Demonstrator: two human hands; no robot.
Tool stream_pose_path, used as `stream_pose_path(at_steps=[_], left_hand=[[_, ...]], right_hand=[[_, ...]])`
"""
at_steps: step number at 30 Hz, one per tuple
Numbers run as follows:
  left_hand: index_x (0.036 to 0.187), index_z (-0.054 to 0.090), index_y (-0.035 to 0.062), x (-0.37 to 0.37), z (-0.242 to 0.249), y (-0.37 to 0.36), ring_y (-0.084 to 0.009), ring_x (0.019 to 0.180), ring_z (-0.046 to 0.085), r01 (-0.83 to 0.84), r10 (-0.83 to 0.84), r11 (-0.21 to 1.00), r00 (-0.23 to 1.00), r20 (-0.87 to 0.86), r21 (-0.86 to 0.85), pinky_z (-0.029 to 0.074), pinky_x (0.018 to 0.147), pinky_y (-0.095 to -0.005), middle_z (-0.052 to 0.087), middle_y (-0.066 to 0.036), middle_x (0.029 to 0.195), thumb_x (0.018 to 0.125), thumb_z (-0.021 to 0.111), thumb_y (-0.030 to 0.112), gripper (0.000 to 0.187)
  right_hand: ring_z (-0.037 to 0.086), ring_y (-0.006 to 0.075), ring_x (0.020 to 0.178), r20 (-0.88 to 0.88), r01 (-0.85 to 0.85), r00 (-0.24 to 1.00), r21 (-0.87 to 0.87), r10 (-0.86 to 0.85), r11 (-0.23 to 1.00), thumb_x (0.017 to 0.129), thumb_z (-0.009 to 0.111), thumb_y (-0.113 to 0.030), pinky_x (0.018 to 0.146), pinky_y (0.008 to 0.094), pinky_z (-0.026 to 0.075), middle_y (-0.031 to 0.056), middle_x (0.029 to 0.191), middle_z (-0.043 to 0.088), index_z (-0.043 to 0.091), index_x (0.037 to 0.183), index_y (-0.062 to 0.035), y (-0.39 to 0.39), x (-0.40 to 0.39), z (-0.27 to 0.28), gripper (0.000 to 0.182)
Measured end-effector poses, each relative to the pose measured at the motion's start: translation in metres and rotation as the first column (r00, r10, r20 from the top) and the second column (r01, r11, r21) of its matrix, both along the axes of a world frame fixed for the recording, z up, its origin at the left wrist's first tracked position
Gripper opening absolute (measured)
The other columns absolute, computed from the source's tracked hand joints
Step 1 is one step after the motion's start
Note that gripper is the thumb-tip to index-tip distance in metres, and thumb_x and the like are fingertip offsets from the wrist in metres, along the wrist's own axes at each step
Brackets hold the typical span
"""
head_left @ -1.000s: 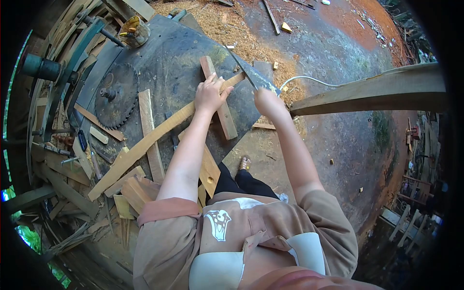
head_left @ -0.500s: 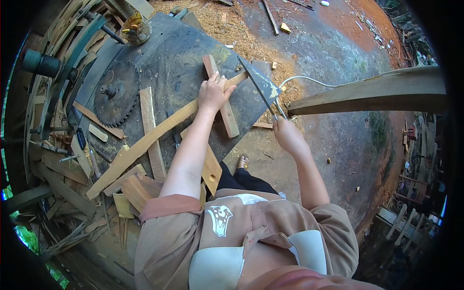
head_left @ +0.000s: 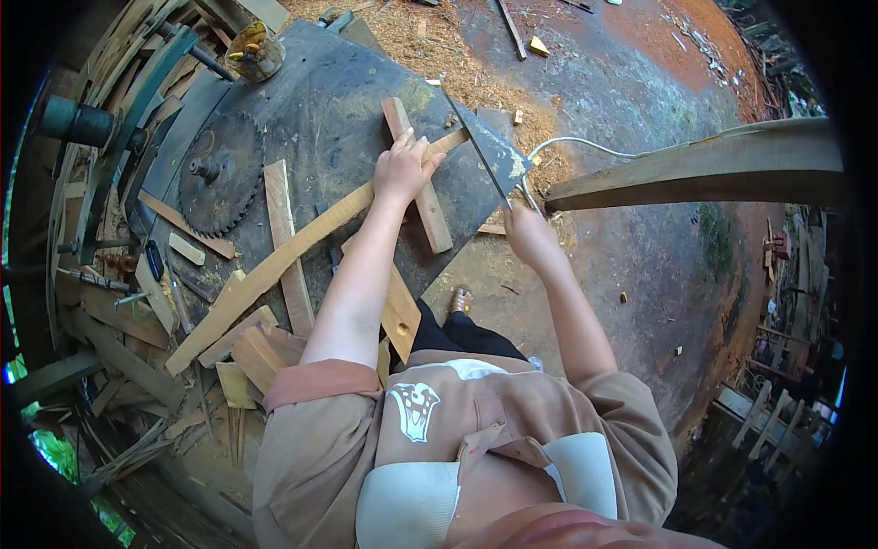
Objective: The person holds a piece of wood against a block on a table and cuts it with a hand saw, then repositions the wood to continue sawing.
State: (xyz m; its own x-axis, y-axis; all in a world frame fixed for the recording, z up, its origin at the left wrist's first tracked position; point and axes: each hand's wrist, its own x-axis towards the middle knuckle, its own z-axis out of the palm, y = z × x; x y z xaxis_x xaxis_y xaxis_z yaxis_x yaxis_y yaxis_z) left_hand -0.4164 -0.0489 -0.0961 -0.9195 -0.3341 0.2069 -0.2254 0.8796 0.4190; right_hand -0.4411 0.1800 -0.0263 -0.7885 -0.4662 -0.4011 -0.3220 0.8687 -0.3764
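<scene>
A long, slightly curved wooden plank [head_left: 283, 254] lies slantwise over a short wooden block [head_left: 432, 218] on the dark tabletop [head_left: 338, 101]. My left hand [head_left: 402, 172] grips the plank where it crosses the block, fingers over its far edge. In my right hand [head_left: 530, 236] is the handle of a handsaw [head_left: 479, 148], closed inside my fingers. The saw's thin dark blade lies across the plank's far end, near the table corner. How deep the blade sits in the wood cannot be made out.
A toothed circular saw blade [head_left: 219, 174] stands out of the table at left. Wood offcuts [head_left: 265, 352] are heaped at the near left. A plastic container [head_left: 254, 53] sits at the back edge. A thick timber beam [head_left: 695, 165] reaches in from the right, beside a white cable [head_left: 581, 141].
My right hand has moved forward and slightly left, pushing the saw along across the plank's end. The left hand and plank stay nearly in place.
</scene>
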Motion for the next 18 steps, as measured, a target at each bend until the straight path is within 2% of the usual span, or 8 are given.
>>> stream_pose_path(at_steps=[5, 7, 9, 13, 15, 18], left_hand=[[0.108, 0.059, 0.0086, 0.000, 0.003, -0.001, -0.0263, 0.110, 0.050, -0.006, 0.006, 1.000, 1.000, 0.030, -0.004, 0.040, 0.088, -0.0380, 0.050, -0.017, 0.121, 0.080, 0.053, 0.049, 0.049], [0.110, 0.058, 0.0089, 0.000, 0.000, 0.000, -0.0263, 0.110, 0.050, -0.006, 0.006, 1.000, 1.000, 0.030, -0.006, 0.040, 0.088, -0.0380, 0.050, -0.016, 0.122, 0.080, 0.052, 0.049, 0.050], [0.113, 0.057, 0.0093, 0.000, 0.000, -0.001, -0.0263, 0.111, 0.049, 0.001, 0.000, 1.000, 1.000, 0.032, -0.030, 0.040, 0.089, -0.0379, 0.049, -0.015, 0.124, 0.081, 0.051, 0.049, 0.051], [0.114, 0.056, 0.0112, -0.001, 0.005, 0.000, -0.0265, 0.113, 0.048, 0.001, 0.002, 0.999, 0.996, 0.087, -0.033, 0.040, 0.091, -0.0380, 0.048, -0.013, 0.126, 0.081, 0.050, 0.051, 0.052], [0.113, 0.057, 0.0104, -0.003, 0.008, 0.001, -0.0262, 0.112, 0.048, -0.022, 0.024, 1.000, 0.996, 0.090, -0.022, 0.041, 0.090, -0.0376, 0.048, -0.013, 0.125, 0.081, 0.050, 0.051, 0.052], [0.111, 0.058, 0.0096, 0.000, 0.012, 0.000, -0.0261, 0.112, 0.049, -0.020, 0.019, 1.000, 0.988, 0.156, 0.004, 0.041, 0.090, -0.0377, 0.048, -0.013, 0.125, 0.081, 0.050, 0.051, 0.052]], right_hand=[[0.057, 0.0417, 0.080, 0.072, 0.035, 0.997, -0.019, -0.034, 0.999, 0.092, 0.032, -0.030, 0.072, 0.0497, 0.044, 0.0248, 0.085, 0.060, 0.054, 0.092, -0.0009, 0.026, 0.017, 0.005, 0.037], [0.056, 0.0416, 0.085, 0.049, 0.015, 0.999, -0.124, -0.009, 0.992, 0.091, 0.034, -0.027, 0.074, 0.0482, 0.044, 0.0258, 0.089, 0.059, 0.054, 0.095, -0.0002, 0.008, -0.006, -0.014, 0.034], [0.056, 0.0407, 0.090, 0.084, 0.032, 0.996, -0.054, -0.027, 0.998, 0.088, 0.035, -0.022, 0.077, 0.0461, 0.045, 0.0260, 0.094, 0.059, 0.055, 0.096, -0.0001, -0.027, -0.036, -0.022, 0.031], [0.057, 0.0390, 0.092, 0.027, -0.012, 1.000, -0.064, 0.014, 0.998, 0.086, 0.036, -0.019, 0.078, 0.0450, 0.045, 0.0247, 0.096, 0.060, 0.057, 0.095, 0.0000, -0.078, -0.069, -0.035, 0.030], [0.058, 0.0388, 0.091, -0.005, -0.033, 0.999, -0.052, 0.032, 0.998, 0.086, 0.035, -0.019, 0.078, 0.0451, 0.045, 0.0244, 0.095, 0.060, 0.058, 0.095, 0.0000, -0.078, -0.071, -0.032, 0.031], [0.058, 0.0399, 0.089, 0.009, 0.045, 0.999, -0.024, -0.045, 0.999, 0.088, 0.035, -0.023, 0.077, 0.0465, 0.045, 0.0252, 0.093, 0.060, 0.057, 0.094, -0.0006, -0.051, -0.036, -0.014, 0.032]])
